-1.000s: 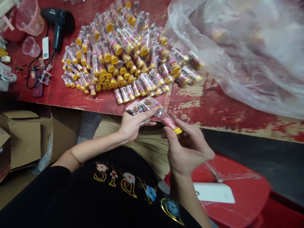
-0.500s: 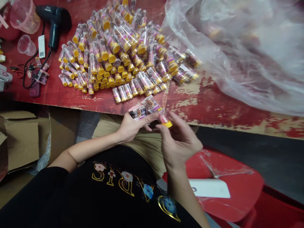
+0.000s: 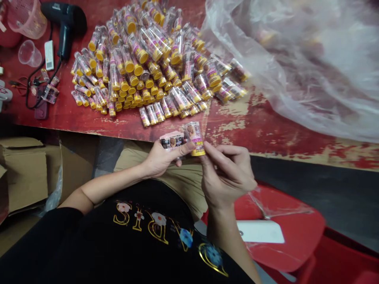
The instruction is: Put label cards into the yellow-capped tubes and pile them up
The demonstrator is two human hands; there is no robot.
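My left hand (image 3: 161, 159) is closed around a small stack of printed labels (image 3: 172, 141), its thumb stretched over them to the side of a clear tube (image 3: 193, 134). The tube stands tilted slightly, yellow cap (image 3: 198, 152) toward me, with a pink and purple printed label around it. My right hand (image 3: 227, 169) pinches the tube's lower right edge near the cap between thumb and index finger. Both hands are above my lap at the table's front edge. Just beyond them lies a large heap of similar yellow-capped tubes (image 3: 142, 75), with a short row in front.
A clear plastic bag (image 3: 296, 71) covers the right side of the red table (image 3: 89, 125). On the left lie a heat gun (image 3: 66, 23), a pink basket (image 3: 26, 19), a clear cup (image 3: 29, 53) and scissors (image 3: 19, 85). A red stool (image 3: 290, 213) and cardboard boxes (image 3: 26, 169) flank me.
The tube has turned more upright, its printed front now facing me. My right hand has closed in, fingers drawn together at the tube's edge. The left hand has barely moved.
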